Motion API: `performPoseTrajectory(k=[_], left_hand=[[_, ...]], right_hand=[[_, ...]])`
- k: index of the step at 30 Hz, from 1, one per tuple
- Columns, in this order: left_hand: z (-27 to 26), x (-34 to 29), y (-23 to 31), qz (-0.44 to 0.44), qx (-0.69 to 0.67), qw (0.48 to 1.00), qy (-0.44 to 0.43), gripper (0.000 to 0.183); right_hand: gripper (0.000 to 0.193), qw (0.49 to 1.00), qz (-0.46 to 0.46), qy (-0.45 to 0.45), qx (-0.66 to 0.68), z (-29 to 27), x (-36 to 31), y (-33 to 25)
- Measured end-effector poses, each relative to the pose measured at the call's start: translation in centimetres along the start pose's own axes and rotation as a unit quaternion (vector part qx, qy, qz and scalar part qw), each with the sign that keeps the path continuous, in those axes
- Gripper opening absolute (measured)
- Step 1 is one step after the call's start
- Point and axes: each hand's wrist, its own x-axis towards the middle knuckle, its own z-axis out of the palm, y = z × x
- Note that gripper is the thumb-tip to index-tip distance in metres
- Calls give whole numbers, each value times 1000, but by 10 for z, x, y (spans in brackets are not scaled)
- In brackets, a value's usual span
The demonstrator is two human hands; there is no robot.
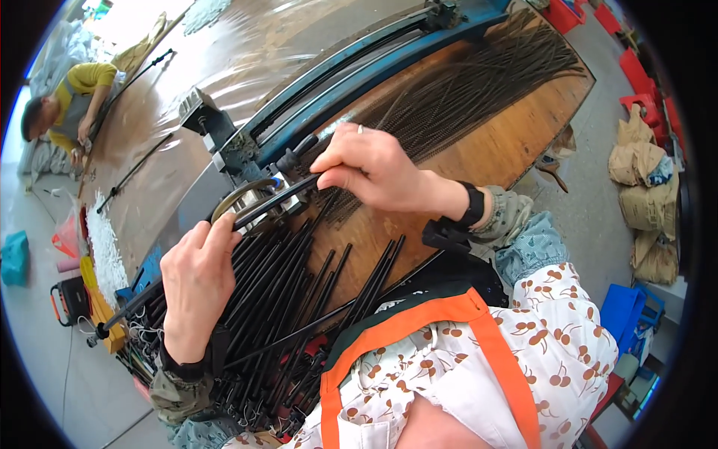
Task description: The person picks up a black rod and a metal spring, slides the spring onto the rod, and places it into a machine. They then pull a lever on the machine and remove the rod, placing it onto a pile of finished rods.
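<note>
Slanting across my front is a long, thin black rod (275, 200), held by both hands. My left hand (196, 280) is closed round it, and the rod runs on past that hand to a fitting at the lower left. With thumb and fingers, my right hand (374, 168) pinches the rod near its upper right part. Just behind the rod stands a metal clamp-like machine head (235, 153), joined to a long blue rail (329, 90). A curved brass-coloured piece (243, 198) shows beside the rod. Under my hands lies a pile of black rods (273, 280).
Many long dark spring-like strands (486, 82) lie on the wooden tabletop (471, 150) at the right. A co-worker in yellow (82, 90) bends over the far left side. Brown sacks (647, 202) and a blue crate (624, 318) stand on the floor at the right.
</note>
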Motion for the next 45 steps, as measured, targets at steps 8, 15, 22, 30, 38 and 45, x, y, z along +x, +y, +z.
performPoseTrajectory(k=[8, 15, 22, 30, 38, 45], left_hand=[[0, -11, -5, -8, 13, 999, 52, 48], [-37, -61, -94, -194, 92, 952, 219, 20], [-65, -76, -103, -205, 81, 917, 332, 19], [-44, -165, -102, -324, 50, 905, 271, 23], [-23, -167, -123, -329, 1, 909, 255, 21], [-6, -167, -144, -301, 12, 931, 206, 21]], right_hand=[[31, 954, -185, 66, -225, -18, -9, 29], [26, 917, -37, 82, -388, -67, -13, 87], [14, 989, 119, -85, -23, 36, 83, 73], [18, 979, -104, -157, -73, 124, 141, 84], [17, 910, -115, -352, -186, 152, 160, 69], [4, 881, -178, -157, -410, 20, 107, 122]])
